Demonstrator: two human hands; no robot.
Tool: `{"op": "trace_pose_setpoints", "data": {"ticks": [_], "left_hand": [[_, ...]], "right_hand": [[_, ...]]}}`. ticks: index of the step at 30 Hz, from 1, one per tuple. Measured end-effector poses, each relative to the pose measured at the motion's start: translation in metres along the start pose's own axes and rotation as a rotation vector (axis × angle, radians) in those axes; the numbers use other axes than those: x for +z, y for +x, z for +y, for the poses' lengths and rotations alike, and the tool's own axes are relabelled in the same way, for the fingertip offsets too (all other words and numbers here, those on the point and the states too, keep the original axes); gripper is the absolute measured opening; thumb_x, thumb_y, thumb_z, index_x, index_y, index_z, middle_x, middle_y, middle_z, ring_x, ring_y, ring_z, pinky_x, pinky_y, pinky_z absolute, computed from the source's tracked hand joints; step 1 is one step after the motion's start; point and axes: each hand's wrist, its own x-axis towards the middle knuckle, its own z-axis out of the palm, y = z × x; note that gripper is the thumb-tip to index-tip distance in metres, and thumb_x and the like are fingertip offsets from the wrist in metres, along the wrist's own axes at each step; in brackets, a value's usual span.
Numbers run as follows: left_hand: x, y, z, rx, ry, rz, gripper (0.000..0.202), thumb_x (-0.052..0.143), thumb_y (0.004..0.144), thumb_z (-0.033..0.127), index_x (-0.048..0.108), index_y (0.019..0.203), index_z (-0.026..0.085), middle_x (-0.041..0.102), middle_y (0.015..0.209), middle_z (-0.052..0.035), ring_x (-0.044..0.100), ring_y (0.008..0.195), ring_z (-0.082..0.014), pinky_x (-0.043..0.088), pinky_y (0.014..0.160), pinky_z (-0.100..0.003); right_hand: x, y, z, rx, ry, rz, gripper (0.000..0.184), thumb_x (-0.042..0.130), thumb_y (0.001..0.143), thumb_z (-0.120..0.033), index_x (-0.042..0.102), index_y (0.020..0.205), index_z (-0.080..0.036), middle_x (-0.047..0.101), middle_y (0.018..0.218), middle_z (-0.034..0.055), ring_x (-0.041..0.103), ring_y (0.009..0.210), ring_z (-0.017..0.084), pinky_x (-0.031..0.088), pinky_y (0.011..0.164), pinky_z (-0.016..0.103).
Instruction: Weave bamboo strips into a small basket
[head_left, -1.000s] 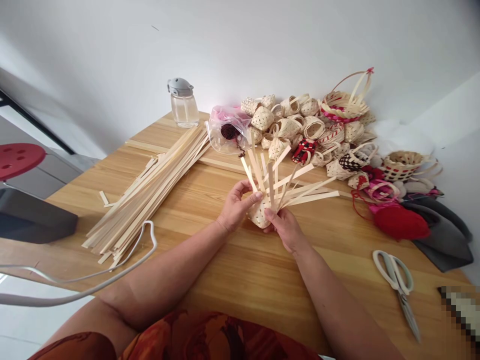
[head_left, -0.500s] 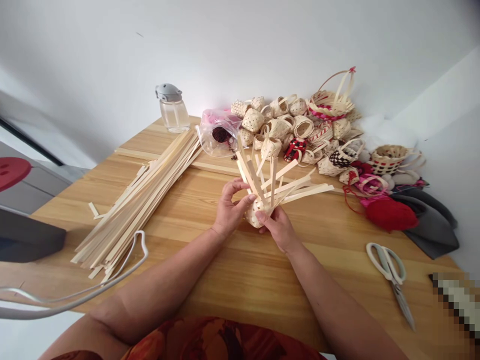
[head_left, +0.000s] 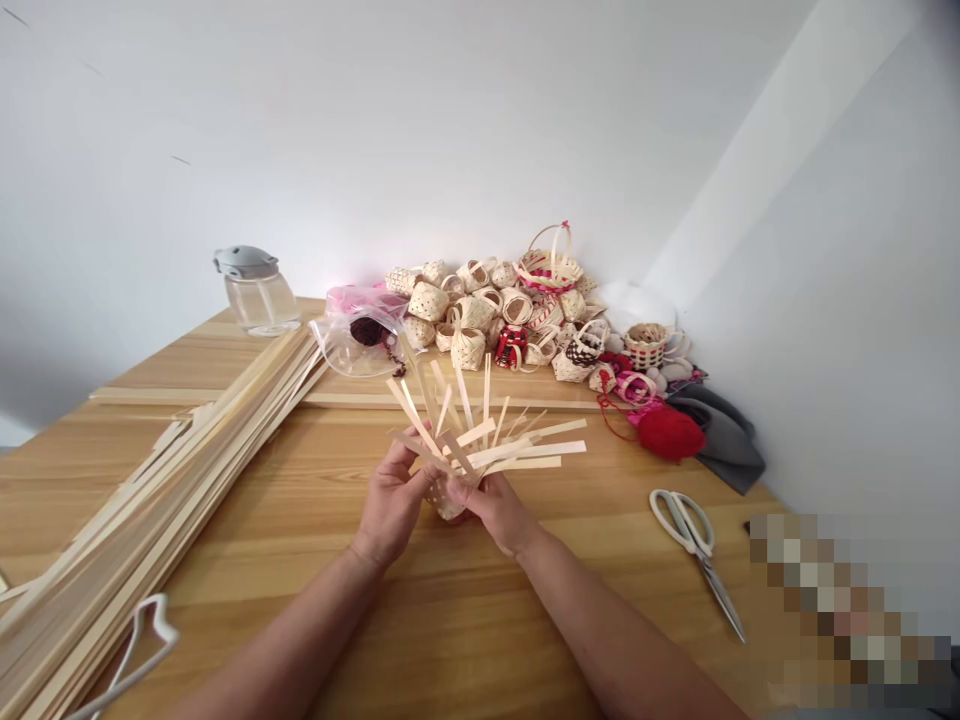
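Note:
Between my hands is a small half-woven basket (head_left: 444,498) of pale wood strips, held just above the table. Its loose strip ends (head_left: 517,448) fan upward and to the right from the woven base. My left hand (head_left: 396,492) grips its left side, thumb across the front and fingers behind the strips. On the right side my right hand (head_left: 491,505) pinches the weave, its thumb near the left thumb. The fingers of both hands are partly hidden behind the basket.
A long bundle of wood strips (head_left: 187,510) lies at left, near a water bottle (head_left: 261,298). Behind are a plastic bag (head_left: 364,345) and piled finished small baskets (head_left: 480,310). Red yarn (head_left: 670,432), grey cloth (head_left: 724,435) and scissors (head_left: 697,550) lie at right. A white cable (head_left: 142,650) sits front left.
The view has tilted up and swung right, so everything appears farther left and lower. Both hands still hold the basket, and its loose strips now spread more widely.

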Motion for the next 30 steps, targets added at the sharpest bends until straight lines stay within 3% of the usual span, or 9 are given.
{"op": "trace_pose_setpoints", "data": {"ticks": [3,9,15,20,25,30], "left_hand": [[0.002,-0.004,-0.001,-0.008,-0.047,-0.019,0.024,0.084,0.076,0.029,0.070,0.095,0.022,0.073,0.110,-0.0029,0.066,0.106,-0.0202,0.052,0.092,-0.032],[0.010,-0.008,-0.001,0.019,-0.105,0.071,0.023,0.086,0.073,0.027,0.068,0.085,0.020,0.074,0.091,-0.0008,0.068,0.090,-0.0163,0.053,0.083,-0.028],[0.012,-0.003,0.005,-0.024,-0.140,0.074,0.031,0.088,0.070,0.032,0.062,0.082,0.019,0.072,0.090,0.0006,0.063,0.078,-0.0114,0.050,0.071,-0.022],[0.014,-0.005,0.008,-0.035,-0.098,0.066,0.032,0.084,0.075,0.040,0.062,0.083,0.018,0.069,0.080,-0.0001,0.061,0.072,-0.0116,0.050,0.068,-0.023],[0.015,-0.007,0.010,-0.018,-0.056,0.095,0.038,0.084,0.074,0.047,0.059,0.079,0.018,0.063,0.075,0.0014,0.056,0.067,-0.0103,0.047,0.063,-0.021],[0.013,-0.005,0.008,-0.022,-0.038,0.090,0.040,0.081,0.075,0.051,0.059,0.082,0.018,0.062,0.076,0.0012,0.056,0.068,-0.0105,0.048,0.065,-0.022]], "right_hand": [[-0.001,0.000,-0.001,0.042,0.006,-0.001,0.045,0.076,0.082,-0.052,0.074,0.115,-0.022,0.075,0.094,0.0050,0.067,0.081,0.021,0.052,0.061,0.028],[-0.001,-0.002,-0.005,0.055,0.046,-0.011,0.044,0.078,0.080,-0.048,0.073,0.116,-0.022,0.074,0.100,0.0053,0.065,0.080,0.019,0.050,0.059,0.025],[-0.001,-0.001,-0.006,0.131,0.053,0.019,0.045,0.078,0.079,-0.047,0.070,0.116,-0.023,0.073,0.096,0.0037,0.064,0.078,0.017,0.052,0.058,0.024],[0.004,0.001,-0.007,0.170,-0.013,0.110,0.043,0.078,0.078,-0.051,0.070,0.106,-0.021,0.071,0.086,0.0030,0.063,0.071,0.017,0.051,0.053,0.025],[0.010,0.000,-0.008,0.143,-0.007,0.147,0.037,0.081,0.075,-0.048,0.072,0.095,-0.019,0.070,0.077,0.0029,0.064,0.070,0.019,0.052,0.057,0.029],[0.016,0.001,-0.006,0.096,0.002,0.196,0.045,0.085,0.071,-0.044,0.069,0.105,-0.019,0.071,0.089,0.0037,0.064,0.073,0.019,0.052,0.054,0.027]]}}
